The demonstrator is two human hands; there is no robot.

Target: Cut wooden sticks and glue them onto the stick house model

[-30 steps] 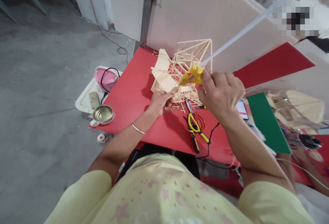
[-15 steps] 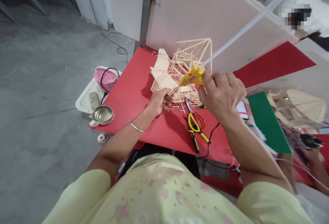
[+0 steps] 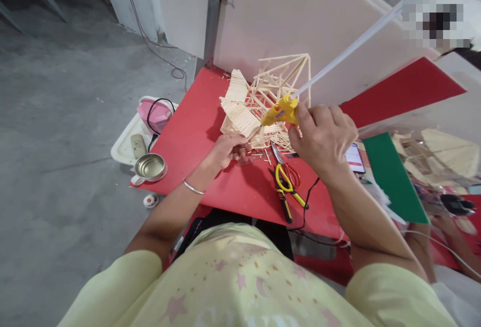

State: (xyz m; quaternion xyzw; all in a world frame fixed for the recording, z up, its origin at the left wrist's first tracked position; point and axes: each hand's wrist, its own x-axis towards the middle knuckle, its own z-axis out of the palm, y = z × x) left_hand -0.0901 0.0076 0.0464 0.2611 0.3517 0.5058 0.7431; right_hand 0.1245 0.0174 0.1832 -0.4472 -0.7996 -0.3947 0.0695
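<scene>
A model built of thin wooden sticks (image 3: 259, 101) stands on the red table (image 3: 195, 131). My right hand (image 3: 323, 134) is closed round a yellow glue gun (image 3: 280, 111) with a long clear glue stick (image 3: 361, 36) rising from its back; the nozzle points at the model's lower edge. My left hand (image 3: 227, 149) rests curled on the table beside the model's near corner, fingers pinched among loose sticks; what it holds is too small to name.
Yellow-handled pliers and scissors (image 3: 286, 187) lie on the table near a black cord. A phone (image 3: 355, 157) and a green sheet (image 3: 393, 177) lie to the right. A steel bowl (image 3: 150, 167) and a pink appliance (image 3: 156, 114) sit on a white tray at left.
My left hand has slid slightly down and back along the table from the model's edge. The glue gun stays nearly still.
</scene>
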